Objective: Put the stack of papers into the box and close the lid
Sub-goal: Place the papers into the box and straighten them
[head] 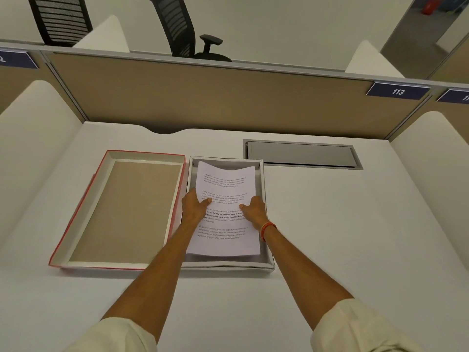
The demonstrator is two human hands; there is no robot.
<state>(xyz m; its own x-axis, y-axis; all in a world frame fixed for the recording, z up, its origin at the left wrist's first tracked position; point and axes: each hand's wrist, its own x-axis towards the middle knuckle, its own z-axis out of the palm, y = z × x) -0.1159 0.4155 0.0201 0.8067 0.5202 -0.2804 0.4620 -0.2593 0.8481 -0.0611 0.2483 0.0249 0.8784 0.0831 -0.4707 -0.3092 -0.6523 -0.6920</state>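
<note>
A stack of printed white papers [224, 181] sits inside the shallow grey box [269, 257] on the desk, its far edge curled up a little. My left hand [194, 207] grips the stack's left edge, thumb on top. My right hand [255, 209] grips the right edge the same way, with an orange band on the wrist. The red-edged lid [121, 209] lies upside down just left of the box, its brown inside facing up.
A grey cable hatch [302, 154] is set into the white desk [342, 237] behind and right of the box. White side dividers and a tan back partition [203, 97] enclose the desk. Black office chairs stand beyond the partition.
</note>
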